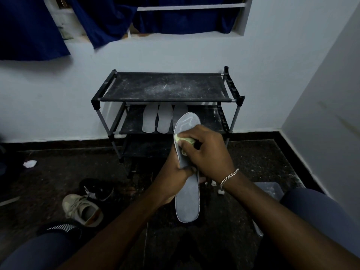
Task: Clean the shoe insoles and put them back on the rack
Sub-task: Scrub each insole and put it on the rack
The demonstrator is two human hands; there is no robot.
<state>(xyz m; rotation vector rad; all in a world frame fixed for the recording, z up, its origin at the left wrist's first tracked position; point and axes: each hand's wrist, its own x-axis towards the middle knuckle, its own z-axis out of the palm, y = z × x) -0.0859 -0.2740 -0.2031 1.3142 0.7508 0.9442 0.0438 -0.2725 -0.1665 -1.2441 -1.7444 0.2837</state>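
Here the left hand (173,173) grips the insole (187,201) round its middle and holds it up before the rack (167,86), so the right hand (209,151), fingers curled on a yellow-green cloth (185,140), can rub near the toe. Three insoles (164,119) lie on the middle shelf; we take them for cleaned, though the dim view leaves us unsure.

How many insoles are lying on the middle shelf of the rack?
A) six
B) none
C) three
C: three pale insoles lie side by side on the middle shelf of the rack, the right one partly hidden behind the grey insole being held up.
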